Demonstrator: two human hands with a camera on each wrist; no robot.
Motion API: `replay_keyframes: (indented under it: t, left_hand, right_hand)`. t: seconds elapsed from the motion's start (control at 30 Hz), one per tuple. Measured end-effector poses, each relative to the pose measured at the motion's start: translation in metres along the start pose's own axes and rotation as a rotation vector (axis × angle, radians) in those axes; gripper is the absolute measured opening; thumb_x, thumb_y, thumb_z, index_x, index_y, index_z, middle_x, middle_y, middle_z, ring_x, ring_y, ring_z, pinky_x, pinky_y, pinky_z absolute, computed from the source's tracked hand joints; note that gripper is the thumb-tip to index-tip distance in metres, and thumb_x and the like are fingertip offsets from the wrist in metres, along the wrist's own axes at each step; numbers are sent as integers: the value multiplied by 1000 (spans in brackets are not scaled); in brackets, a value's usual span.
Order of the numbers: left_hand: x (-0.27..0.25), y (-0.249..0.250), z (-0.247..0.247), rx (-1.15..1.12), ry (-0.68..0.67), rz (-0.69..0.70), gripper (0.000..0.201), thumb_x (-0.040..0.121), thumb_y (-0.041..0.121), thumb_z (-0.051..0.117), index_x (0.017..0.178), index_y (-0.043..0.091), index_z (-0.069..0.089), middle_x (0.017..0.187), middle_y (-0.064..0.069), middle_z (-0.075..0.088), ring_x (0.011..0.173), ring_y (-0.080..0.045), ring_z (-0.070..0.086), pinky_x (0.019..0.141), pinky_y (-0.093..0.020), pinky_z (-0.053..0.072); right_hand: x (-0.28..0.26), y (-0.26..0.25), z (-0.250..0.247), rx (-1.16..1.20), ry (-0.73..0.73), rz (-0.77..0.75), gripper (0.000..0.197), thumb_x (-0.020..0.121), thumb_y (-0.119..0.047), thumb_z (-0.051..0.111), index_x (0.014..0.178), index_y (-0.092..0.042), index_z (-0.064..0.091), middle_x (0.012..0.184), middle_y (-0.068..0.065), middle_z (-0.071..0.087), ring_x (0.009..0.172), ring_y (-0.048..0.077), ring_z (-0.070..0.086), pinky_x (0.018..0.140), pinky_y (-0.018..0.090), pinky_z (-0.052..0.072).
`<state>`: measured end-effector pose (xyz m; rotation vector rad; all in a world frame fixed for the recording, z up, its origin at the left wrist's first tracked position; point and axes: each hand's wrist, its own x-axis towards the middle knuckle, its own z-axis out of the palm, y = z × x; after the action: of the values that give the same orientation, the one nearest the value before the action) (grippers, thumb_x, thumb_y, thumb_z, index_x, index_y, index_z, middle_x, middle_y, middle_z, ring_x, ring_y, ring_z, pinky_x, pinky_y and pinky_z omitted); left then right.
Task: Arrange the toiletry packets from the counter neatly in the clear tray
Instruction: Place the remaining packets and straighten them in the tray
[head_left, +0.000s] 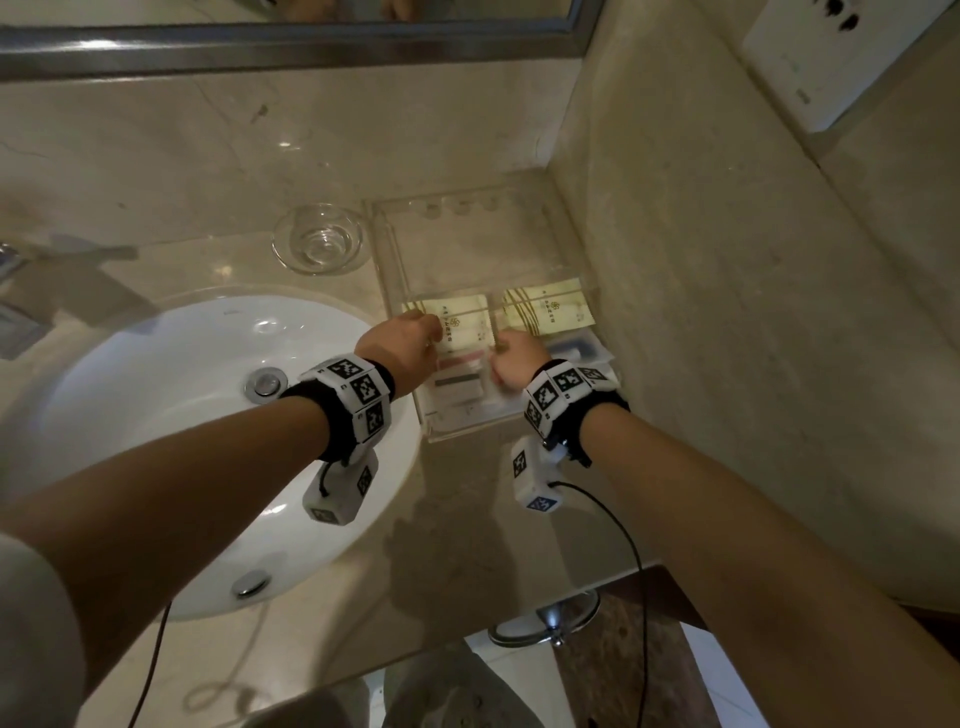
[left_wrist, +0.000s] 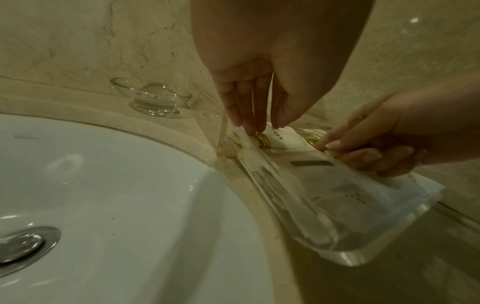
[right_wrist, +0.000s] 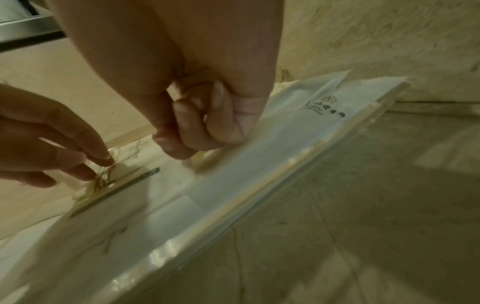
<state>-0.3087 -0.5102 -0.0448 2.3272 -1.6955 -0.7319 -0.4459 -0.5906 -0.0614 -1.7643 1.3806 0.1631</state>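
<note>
Packets (head_left: 462, 322) in the clear tray (head_left: 470, 434) are pressed by the left hand's (head_left: 402, 345) straight fingers; the right hand (head_left: 514, 364), curled, pinches one, which could be skewed by a tug.

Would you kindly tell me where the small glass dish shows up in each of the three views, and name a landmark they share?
Head view: the glass dish stands upper centre on the counter, just left of the clear tray, behind the sink.
Left wrist view: the dish is upper left of centre, beyond the sink rim, left of the left hand.
Right wrist view: not in the picture.
Shared landmark: the clear tray holding the packets, seen in all three.
</note>
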Motion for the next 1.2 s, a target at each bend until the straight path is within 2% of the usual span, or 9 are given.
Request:
replay_keyframes:
  t: [0.17, 0.33, 0.4, 0.47, 0.53, 0.67, 0.83, 1.0, 1.2]
  left_hand:
    - [-1, -2, -3, -5, 7, -2, 28, 91, 17, 44, 116, 11, 55, 123, -11, 56, 110, -32, 55, 87, -36, 44]
    - [1, 9, -8, -71, 28, 27, 28, 90, 14, 44, 113, 9, 57, 117, -12, 60, 105, -31, 56, 87, -36, 45]
    - [4, 20, -9, -118, 31, 68, 27, 89, 12, 43, 111, 9, 58, 115, -12, 62, 103, -30, 58, 86, -33, 45]
    - [9, 33, -10, -179, -10, 62, 29, 88, 9, 43, 113, 10, 58, 119, -10, 62, 104, -30, 58, 86, -30, 44]
    - [17, 45, -7, -252, -93, 34, 31, 87, 6, 42, 113, 11, 58, 125, -7, 60, 105, -30, 58, 86, -29, 43]
    - [34, 62, 4, -223, -231, 26, 28, 88, 10, 42, 108, 13, 62, 121, -8, 62, 110, -29, 57, 90, -31, 43]
    - [49, 77, 10, -39, -368, 58, 15, 90, 8, 43, 97, 9, 56, 103, -10, 54, 87, -21, 46, 76, -30, 37]
    - [53, 77, 13, -60, -324, 73, 10, 91, 9, 40, 88, 11, 49, 95, -9, 49, 84, -22, 44, 73, -28, 34]
    - [47, 69, 6, -47, -301, 149, 19, 91, 10, 40, 97, 9, 58, 109, -14, 62, 90, -25, 53, 78, -30, 39]
  right_hand:
    - [3, -5, 1, 25, -25, -11, 23, 86, 4, 41, 101, -1, 59, 87, 16, 53, 79, 23, 52, 54, 26, 38]
    - [1, -2, -5, 55, -10, -8, 43, 87, 4, 43, 129, 2, 51, 91, 10, 52, 59, 14, 45, 50, 21, 34]
    - [0, 1, -10, 108, 27, -32, 44, 87, 2, 44, 131, 0, 51, 95, 11, 60, 67, 16, 49, 56, 20, 38]
    - [-3, 6, -18, 137, 121, -51, 36, 91, -1, 44, 124, -2, 57, 120, 16, 62, 93, 20, 56, 75, 26, 46]
    - [-8, 12, -29, 147, 221, -36, 32, 93, -2, 42, 117, -4, 62, 129, 14, 58, 109, 26, 58, 90, 30, 47]
    - [-12, 30, -49, 159, 303, -25, 29, 92, -1, 42, 110, -4, 65, 127, 14, 60, 110, 29, 58, 84, 27, 45]
    - [-12, 48, -59, 154, 297, 8, 27, 95, -7, 41, 109, -4, 64, 106, 13, 62, 93, 24, 57, 75, 23, 41]
    - [-14, 59, -60, 158, 282, 23, 25, 95, -9, 44, 110, -5, 63, 119, 16, 63, 109, 29, 60, 85, 29, 47]
    - [-20, 61, -66, 128, 285, -5, 18, 94, -12, 46, 103, -9, 62, 106, 14, 65, 88, 22, 57, 83, 33, 50]
